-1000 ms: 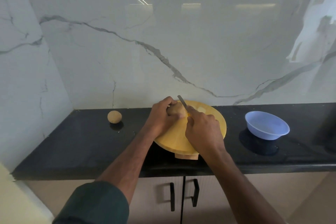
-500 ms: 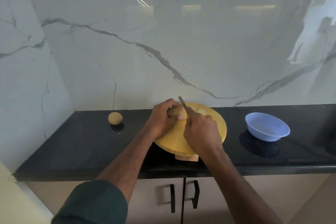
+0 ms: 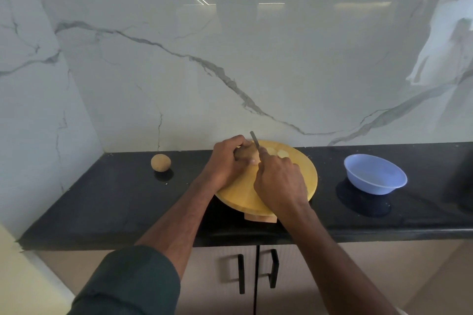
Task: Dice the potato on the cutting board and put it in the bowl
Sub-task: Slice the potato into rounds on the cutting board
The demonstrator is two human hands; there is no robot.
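Note:
A round yellow cutting board (image 3: 304, 176) lies on the black counter. My left hand (image 3: 225, 161) grips a brown potato (image 3: 245, 152) at the board's far left part. My right hand (image 3: 280, 183) grips a knife (image 3: 255, 139), whose blade stands against the potato's right side; the handle is hidden in my fist. Pale cut slices (image 3: 277, 152) lie on the board just right of the blade. An empty light blue bowl (image 3: 375, 174) sits on the counter to the right of the board.
A second whole potato (image 3: 160, 162) sits on the counter left of the board. The marble wall rises right behind the counter. A dark object (image 3: 463, 179) stands at the far right edge. Cabinet doors with black handles (image 3: 257, 272) are below the counter.
The knife and both hands have stayed at the potato with only a slight shift; the blade has sunk a little into the potato. Nothing else has moved.

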